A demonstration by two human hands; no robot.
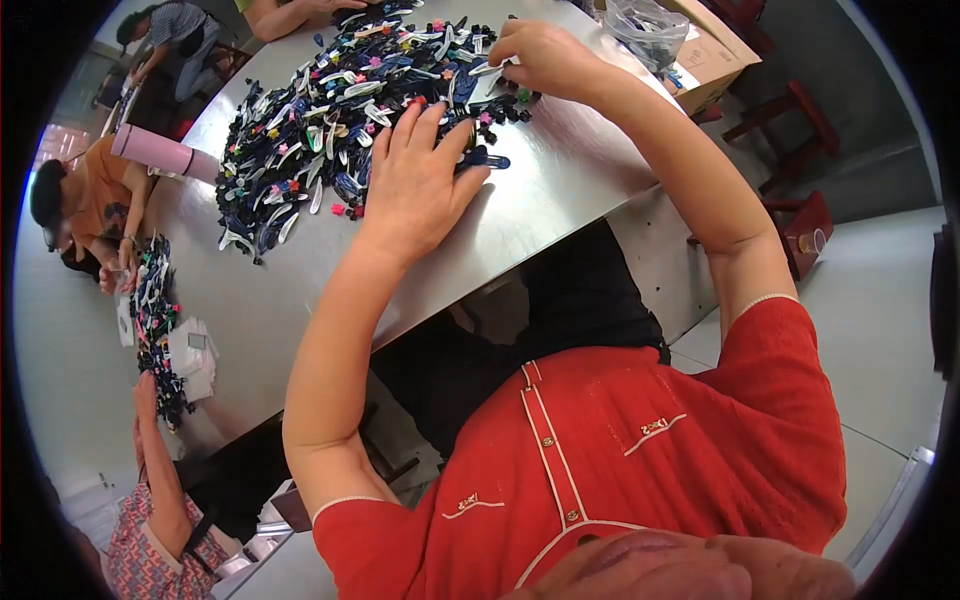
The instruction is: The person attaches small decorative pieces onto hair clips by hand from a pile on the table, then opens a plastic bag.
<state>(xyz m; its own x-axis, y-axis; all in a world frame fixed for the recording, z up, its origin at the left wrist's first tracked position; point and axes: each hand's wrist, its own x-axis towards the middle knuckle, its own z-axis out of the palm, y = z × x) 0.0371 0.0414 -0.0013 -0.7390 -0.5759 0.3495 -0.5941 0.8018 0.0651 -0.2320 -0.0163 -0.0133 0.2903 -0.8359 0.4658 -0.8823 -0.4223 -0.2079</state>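
- Here's the big pile of small clips (pixel 340 110), black, navy and white with bright flower shapes, heaped across the shiny metal surface (pixel 575 140).
- Left hand (pixel 412 195): palm down on the near side of the pile, fingers spread and released. Whether a piece is caught beneath the palm, I cannot tell.
- By its thumb, a dark blue clip (pixel 490 161) lies on bare metal, right at the pile's margin.
- Right hand (pixel 550 62): over on the right edge of the heap, fingers curled at a pale clip (pixel 485 70). Touching, it seems; gripped or merely brushed, I cannot tell.
- First danger: the clips overlap so tightly that lifting one could drag its neighbours along, legs and petals snagging.
- A broad sweep of that spread left hand could send loose bits skidding, such as the pink flower piece (pixel 338 210) out on the smooth metal; slick footing, nothing to stop them.
- Pieces pushed towards the wearer could drop over the near edge; there's no rim visible there.
- Watch the pink tumbler (pixel 155 150), just beside the pile's left side: a shove through the heap might knock it.
- Further left, a second heap of clips (pixel 155 310) sits beside white packets (pixel 195 360); scattered strays could mix in there.
- Across the top, a co-worker's hand (pixel 325 5) is close to the same pile, so two reaches could collide.
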